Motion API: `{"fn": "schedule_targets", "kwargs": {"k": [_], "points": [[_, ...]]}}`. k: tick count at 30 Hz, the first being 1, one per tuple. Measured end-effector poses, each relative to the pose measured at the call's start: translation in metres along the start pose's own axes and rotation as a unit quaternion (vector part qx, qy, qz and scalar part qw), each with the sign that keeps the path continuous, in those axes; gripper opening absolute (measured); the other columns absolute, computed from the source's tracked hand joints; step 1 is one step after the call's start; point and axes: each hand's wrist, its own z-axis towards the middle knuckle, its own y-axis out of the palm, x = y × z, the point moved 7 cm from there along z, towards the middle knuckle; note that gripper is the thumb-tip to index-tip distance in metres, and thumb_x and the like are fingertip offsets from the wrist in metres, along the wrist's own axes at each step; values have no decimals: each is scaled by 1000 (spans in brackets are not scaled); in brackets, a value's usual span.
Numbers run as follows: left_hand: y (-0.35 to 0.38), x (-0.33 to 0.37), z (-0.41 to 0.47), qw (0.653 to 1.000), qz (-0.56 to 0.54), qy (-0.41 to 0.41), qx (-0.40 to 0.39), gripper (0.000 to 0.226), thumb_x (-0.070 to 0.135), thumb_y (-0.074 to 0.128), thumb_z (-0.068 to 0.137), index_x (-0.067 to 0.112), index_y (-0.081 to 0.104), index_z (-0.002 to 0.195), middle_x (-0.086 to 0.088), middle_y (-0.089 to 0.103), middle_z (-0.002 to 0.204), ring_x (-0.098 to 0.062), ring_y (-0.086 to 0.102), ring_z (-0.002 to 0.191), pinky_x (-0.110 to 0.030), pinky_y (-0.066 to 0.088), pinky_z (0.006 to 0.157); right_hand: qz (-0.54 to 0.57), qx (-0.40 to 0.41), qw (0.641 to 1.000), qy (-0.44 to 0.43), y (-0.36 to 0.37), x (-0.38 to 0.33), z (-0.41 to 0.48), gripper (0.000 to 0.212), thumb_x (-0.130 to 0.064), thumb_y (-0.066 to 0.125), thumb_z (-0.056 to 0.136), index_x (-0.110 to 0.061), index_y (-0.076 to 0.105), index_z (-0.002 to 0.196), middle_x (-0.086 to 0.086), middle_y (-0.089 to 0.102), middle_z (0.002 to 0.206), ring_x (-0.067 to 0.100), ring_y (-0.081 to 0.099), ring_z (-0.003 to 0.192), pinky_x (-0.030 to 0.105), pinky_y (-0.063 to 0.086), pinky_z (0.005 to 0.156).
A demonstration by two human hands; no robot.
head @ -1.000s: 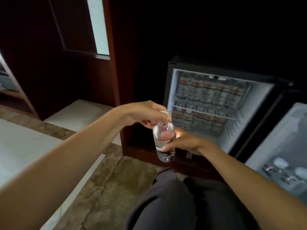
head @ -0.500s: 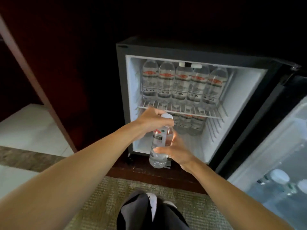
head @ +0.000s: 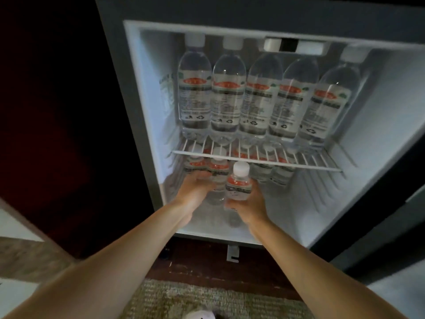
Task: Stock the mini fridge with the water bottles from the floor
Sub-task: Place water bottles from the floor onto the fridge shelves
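Scene: head view looking down into an open fridge (head: 379, 107) set in a dark wood cabinet (head: 57, 134); two bare forearms reach in from below.
Bottle: a clear water bottle (head: 238, 187) with a white cap and a red-and-white label. It is upright, in the mouth of the lower compartment, its cap just below the front edge of the shelf (head: 310, 165). Its base is blurred.
Right hand: the right hand (head: 249, 204) is below and to the right of the bottle, with fingers and thumb curled round its lower body, carrying it.
Left hand: the left hand (head: 195, 189) is just left of the bottle, inside the lower compartment. Its fingers reach forward to the lower bottles (head: 218, 168) at the left. Blur hides whether they grip or only press.
Top row: five bottles (head: 262, 100) stand upright side by side on the shelf, touching one another, caps near the ceiling and labels facing out.
Lower bottles: several stand upright at the back, under the shelf, partly seen through its wires. The count cannot be told.
Shelf: a white wire rack spanning the full width.
Housing: a white-and-black box (head: 294, 46) at the front of the ceiling.
Door: the door (head: 391, 226) is swung open at the right, with a dark edge and pale lining at lower right.
Floor: a woven rug (head: 207, 300) lies before the fridge, with a dark wood plinth (head: 207, 263) between them. A white shoe tip (head: 200, 315) shows at the bottom edge.
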Motion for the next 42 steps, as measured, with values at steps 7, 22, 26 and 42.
{"fn": "schedule_targets", "kwargs": {"k": [7, 22, 26, 42], "points": [[10, -13, 31, 999, 37, 21, 18, 40, -13, 48, 85, 24, 52, 70, 7, 52, 66, -9, 50, 62, -2, 38, 42, 16, 57, 998, -18, 3, 15, 39, 63, 1, 78, 63, -10, 49, 118, 4, 65, 109, 20, 62, 101, 24, 50, 76], [16, -18, 19, 1000, 25, 6, -15, 31, 6, 50, 92, 34, 45, 79, 10, 53, 87, -5, 49, 83, -22, 41, 76, -96, 15, 994, 57, 12, 34, 52, 82, -28, 78, 61, -7, 39, 130, 10, 54, 127, 27, 53, 118, 40, 47, 99], [0, -12, -15, 999, 27, -20, -9, 31, 5, 49, 91, 18, 52, 118, 5, 54, 99, -15, 52, 97, -28, 47, 85, -114, -25, 990, 85, 12, 18, 13, 100, -34, 81, 55, -8, 32, 138, 5, 45, 136, 25, 46, 125, 41, 43, 103], [-260, 41, -376, 965, 78, 21, 250, 26, -3, 37, 92, 8, 56, 77, -8, 53, 70, -15, 48, 55, -20, 36, 49, -76, -304, 941, -130, 145, -246, -397, 10, -17, 53, 87, -19, 59, 79, 5, 66, 86, 24, 67, 89, 35, 53, 81]]}}
